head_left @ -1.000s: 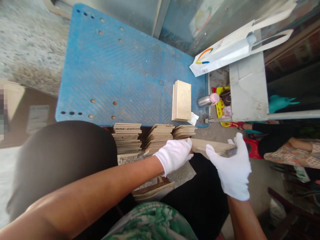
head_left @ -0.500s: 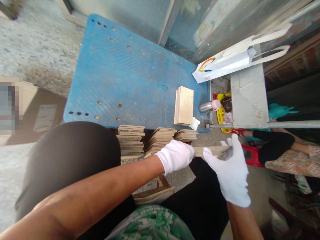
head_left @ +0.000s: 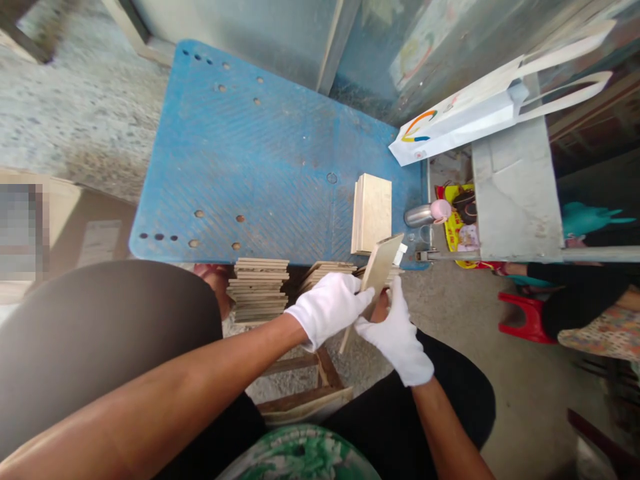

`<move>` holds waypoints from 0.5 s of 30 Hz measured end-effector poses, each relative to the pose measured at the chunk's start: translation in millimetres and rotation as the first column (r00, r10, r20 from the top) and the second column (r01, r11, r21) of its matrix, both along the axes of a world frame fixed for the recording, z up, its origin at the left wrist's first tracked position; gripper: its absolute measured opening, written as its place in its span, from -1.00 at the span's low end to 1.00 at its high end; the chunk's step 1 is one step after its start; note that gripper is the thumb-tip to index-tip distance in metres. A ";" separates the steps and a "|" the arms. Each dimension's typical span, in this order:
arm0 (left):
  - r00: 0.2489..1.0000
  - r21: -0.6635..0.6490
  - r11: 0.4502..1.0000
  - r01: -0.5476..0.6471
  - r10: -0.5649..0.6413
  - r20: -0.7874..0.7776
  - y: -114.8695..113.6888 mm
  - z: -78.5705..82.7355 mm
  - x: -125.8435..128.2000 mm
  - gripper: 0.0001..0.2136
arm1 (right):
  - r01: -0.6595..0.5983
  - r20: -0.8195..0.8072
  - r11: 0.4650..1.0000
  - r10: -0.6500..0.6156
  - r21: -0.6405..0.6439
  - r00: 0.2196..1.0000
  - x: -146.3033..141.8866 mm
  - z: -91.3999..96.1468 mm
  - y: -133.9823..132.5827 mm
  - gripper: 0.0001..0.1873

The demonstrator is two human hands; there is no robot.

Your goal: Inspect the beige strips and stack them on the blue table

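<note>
Both my hands wear white gloves and grip one thin beige tile (head_left: pixel 380 267), held upright and tilted between them. My left hand (head_left: pixel 330 307) clasps its left side with fingers closed. My right hand (head_left: pixel 397 333) pinches its lower right edge. Just beyond the hands stand stacks of the same tiles (head_left: pixel 260 287) on the ground, at the near edge of a blue platform (head_left: pixel 260 160). A small upright pile of tiles (head_left: pixel 373 213) rests on the platform's right end.
A white paper bag (head_left: pixel 470 113) lies on a grey metal stand (head_left: pixel 515 193) at right. A metal flask (head_left: pixel 425 215) and yellow packets sit under it. A red stool (head_left: pixel 527 317) and another person's legs are at far right. A wooden frame (head_left: pixel 310 387) lies by my knees.
The tile, held flat and stretched out to the right before, has been turned upright and drawn in towards me. My right hand moved left, close to my left hand.
</note>
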State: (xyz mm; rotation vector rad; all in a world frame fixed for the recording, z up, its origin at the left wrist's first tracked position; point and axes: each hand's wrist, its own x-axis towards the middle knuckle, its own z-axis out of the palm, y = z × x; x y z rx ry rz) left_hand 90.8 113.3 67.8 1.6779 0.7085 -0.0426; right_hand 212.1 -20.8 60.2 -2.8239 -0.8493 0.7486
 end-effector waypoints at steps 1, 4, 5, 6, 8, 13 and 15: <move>1.000 -0.030 0.999 -0.018 0.018 0.000 0.3 1.1 -0.2 -0.63 | -0.008 -0.020 1.000 0.008 0.002 1.000 -3.6 -2.3 3.0 0.32; 0.997 -0.106 0.992 -0.074 0.074 -0.004 0.5 2.3 -0.1 -0.63 | -0.011 -0.068 1.000 0.011 0.006 0.998 -8.5 -4.7 13.9 0.33; 0.996 -0.119 0.989 -0.086 0.086 -0.005 0.9 1.7 0.1 -0.62 | -0.006 -0.085 1.000 0.007 0.007 0.996 -8.5 -4.6 17.4 0.33; 0.995 -0.127 0.987 -0.095 0.095 -0.004 1.5 0.6 0.3 -0.62 | -0.006 -0.102 1.000 0.008 0.017 0.995 -8.1 -4.4 20.7 0.34; 0.994 -0.129 0.986 -0.108 0.109 0.001 3.6 -2.4 1.0 -0.63 | -0.015 -0.118 0.998 0.023 0.065 0.993 -7.6 -3.7 26.2 0.33; 0.983 -0.155 0.973 -0.172 0.179 0.035 9.5 -6.6 4.4 -0.63 | -0.047 -0.049 0.980 0.057 0.192 0.997 -7.2 -4.8 37.2 0.22; 0.976 -0.176 0.966 -0.189 0.204 0.074 11.5 -5.2 5.5 -0.61 | -0.065 -0.036 0.967 0.077 0.246 0.996 -3.5 -7.5 42.1 0.20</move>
